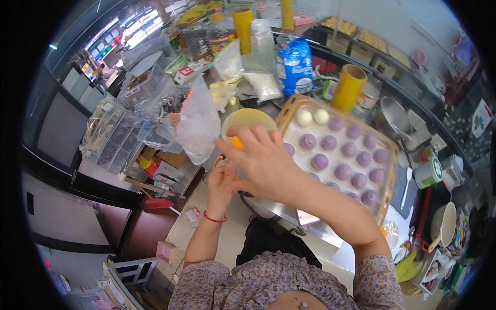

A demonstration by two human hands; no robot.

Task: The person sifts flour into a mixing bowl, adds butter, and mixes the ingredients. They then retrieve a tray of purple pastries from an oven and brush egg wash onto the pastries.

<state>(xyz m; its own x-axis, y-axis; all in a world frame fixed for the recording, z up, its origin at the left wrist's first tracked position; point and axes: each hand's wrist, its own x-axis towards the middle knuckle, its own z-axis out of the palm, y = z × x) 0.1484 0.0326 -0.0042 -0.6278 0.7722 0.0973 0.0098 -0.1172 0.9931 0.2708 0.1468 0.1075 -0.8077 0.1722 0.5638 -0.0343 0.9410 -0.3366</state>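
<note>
My right hand reaches across from the right, fingers spread and bent, with nothing seen in it. Its thumb is close to my left hand, which is raised beside it, a red cord on the wrist. A small orange curved thing shows at the left fingertips; whether they grip it is unclear. Behind the right fingers stands a translucent yellowish bowl, with something bright orange showing between the fingers. Right of it, a tan tray bears rows of purple swirled dough balls and two cream-white balls.
A clouded plastic bag and clear plastic boxes stand left of the bowl. Behind are a blue bag and a yellow roll. A metal bowl, white spoon and cream pan lie to the right.
</note>
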